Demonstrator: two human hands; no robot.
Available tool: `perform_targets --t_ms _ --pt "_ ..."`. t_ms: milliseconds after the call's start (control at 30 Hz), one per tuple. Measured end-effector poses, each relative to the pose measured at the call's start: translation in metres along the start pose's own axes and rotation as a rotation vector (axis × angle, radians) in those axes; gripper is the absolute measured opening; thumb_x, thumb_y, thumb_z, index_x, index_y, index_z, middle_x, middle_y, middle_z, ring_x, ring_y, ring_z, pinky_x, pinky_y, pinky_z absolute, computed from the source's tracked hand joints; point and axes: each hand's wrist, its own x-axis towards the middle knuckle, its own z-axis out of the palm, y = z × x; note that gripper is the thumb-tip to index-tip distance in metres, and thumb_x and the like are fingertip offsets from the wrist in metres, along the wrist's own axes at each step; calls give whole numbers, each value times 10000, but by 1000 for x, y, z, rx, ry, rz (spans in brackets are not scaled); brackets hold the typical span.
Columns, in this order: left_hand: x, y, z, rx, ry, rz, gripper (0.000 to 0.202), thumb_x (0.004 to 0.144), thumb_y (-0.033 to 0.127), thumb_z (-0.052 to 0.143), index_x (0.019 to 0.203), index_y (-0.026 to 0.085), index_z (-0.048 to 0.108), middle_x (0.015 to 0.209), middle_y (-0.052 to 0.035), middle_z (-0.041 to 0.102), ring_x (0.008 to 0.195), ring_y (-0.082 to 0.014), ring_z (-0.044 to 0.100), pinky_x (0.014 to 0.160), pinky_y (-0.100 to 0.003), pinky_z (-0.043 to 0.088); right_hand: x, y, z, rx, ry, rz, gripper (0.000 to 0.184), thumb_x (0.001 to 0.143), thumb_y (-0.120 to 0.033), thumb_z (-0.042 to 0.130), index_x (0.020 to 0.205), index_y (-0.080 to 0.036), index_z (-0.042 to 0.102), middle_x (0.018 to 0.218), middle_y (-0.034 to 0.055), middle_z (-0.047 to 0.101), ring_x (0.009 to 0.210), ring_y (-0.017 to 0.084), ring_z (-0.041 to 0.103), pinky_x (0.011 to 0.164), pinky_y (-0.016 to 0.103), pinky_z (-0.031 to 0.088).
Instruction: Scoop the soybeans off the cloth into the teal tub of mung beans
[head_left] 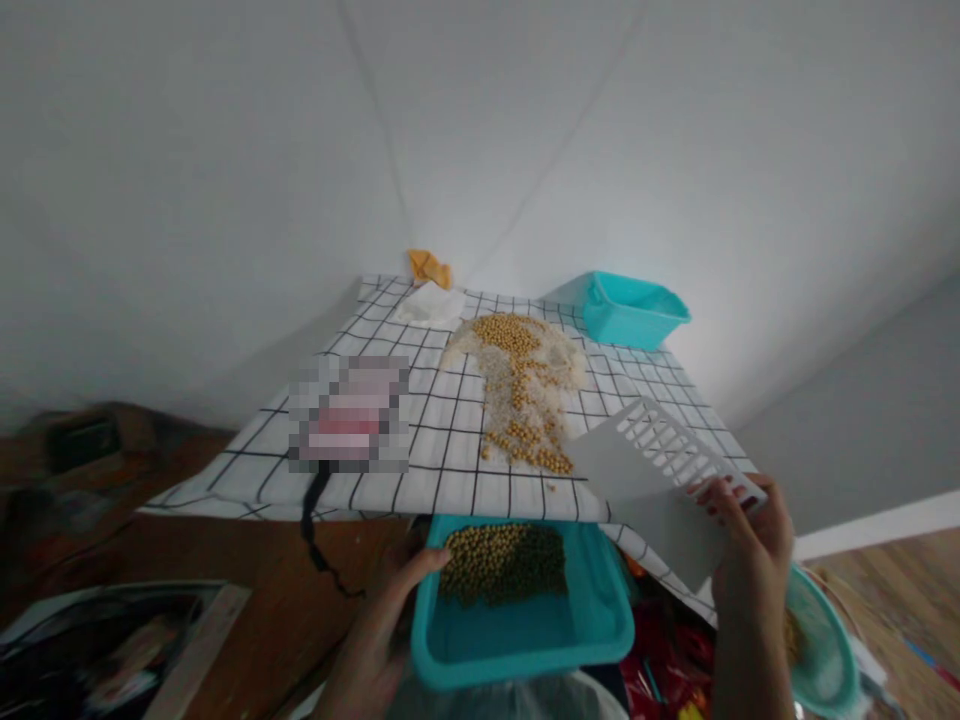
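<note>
My left hand [382, 630] grips the left rim of a teal tray [525, 640] held just below the table's front edge; soybeans [504, 562] lie heaped in its far half. My right hand [746, 545] is closed on a white slotted plastic scraper [660, 470], held tilted above the table's front right corner. On the black-and-white checked tablecloth [450, 440] lies a spread of soybeans mixed with white rice [521, 385], reaching from the middle toward the front edge, just left of the scraper.
A second teal tray [634, 308] stands at the table's far right. A white cloth [430, 305] and an orange scrap [429, 267] lie at the far edge, a blurred pink object [349, 412] at left. A teal bowl [821, 645] sits low right. Dark floor clutter at left.
</note>
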Motion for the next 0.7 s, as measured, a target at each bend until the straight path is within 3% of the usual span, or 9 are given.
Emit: perform_targets --t_ms 200,300,500,600,700 --pt "-13 -22 -17 128 -12 136 389 755 382 673 1139 325 701 1085 -71 774 996 -324 712 765 -437 636 -1 9 -18 -98 87 1 290 736 -382 753 769 -209 524 692 -27 593 634 145 541 619 273 391" --pt "-20 -28 -18 145 -21 129 389 765 308 685 1153 313 696 1220 -76 729 1107 -324 673 868 -434 612 0 7 -22 -163 97 -15 294 738 -406 743 772 -215 523 689 -30 576 623 144 515 614 274 379" --pt "-25 -45 -14 45 -1 80 381 775 219 670 1132 348 703 1278 -33 696 1169 -299 648 987 -412 550 -5 -3 -16 -154 25 -3 269 752 -404 728 785 -218 537 690 -31 558 624 147 516 618 279 371" --pt "-20 -48 -9 63 0 102 368 775 255 663 1133 330 702 1255 -50 709 1133 -307 667 960 -430 567 -7 -6 -12 -97 -12 -4 267 758 -385 728 787 -217 522 676 -37 551 627 149 537 630 280 383" --pt "-12 -44 -5 114 30 143 353 781 337 628 1126 325 698 1123 -66 759 1032 -322 706 817 -447 625 -6 -6 -12 -73 3 -9 286 759 -384 735 788 -218 504 680 -32 567 642 158 557 635 284 387"
